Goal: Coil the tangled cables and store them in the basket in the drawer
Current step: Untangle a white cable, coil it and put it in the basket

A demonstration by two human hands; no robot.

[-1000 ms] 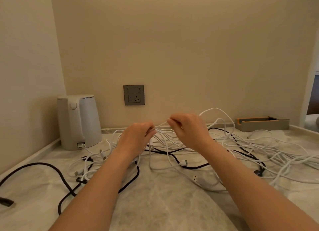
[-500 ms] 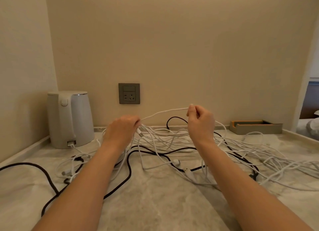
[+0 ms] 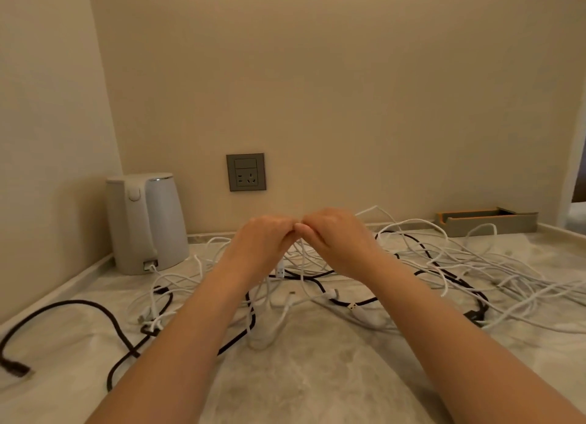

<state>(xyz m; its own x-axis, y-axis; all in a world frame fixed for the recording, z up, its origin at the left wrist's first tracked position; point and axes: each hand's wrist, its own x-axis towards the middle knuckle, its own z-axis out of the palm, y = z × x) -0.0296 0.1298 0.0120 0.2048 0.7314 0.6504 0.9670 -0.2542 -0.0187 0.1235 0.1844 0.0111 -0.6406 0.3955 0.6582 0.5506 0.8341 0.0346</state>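
Beige walls meet in a corner at the upper left of the frame, and below them a pale marbled bench fills the lower half. A grey wall socket sits in the back wall, just above centre. A white kettle stands on the bench at mid-left, close to the corner, with a thin white lead plugged in at its base. A shallow grey tray with an orange inner edge rests against the back wall at the right.

White cables lie in a loose tangle across the bench, from beside the kettle through the centre and out to the right edge. Black cables thread through the tangle. One runs from a plug at the lower left in a wide loop toward the centre, and another curves behind the hands to the right.

Both forearms reach in from the bottom edge. The left hand and right hand are raised above the pile at the centre of the frame, their knuckles touching. Each grip is narrow, with fingers curled in and pinching strands of the white cables. Several strands hang from where the hands meet down to the bench, and a small white connector dangles just below the left hand.
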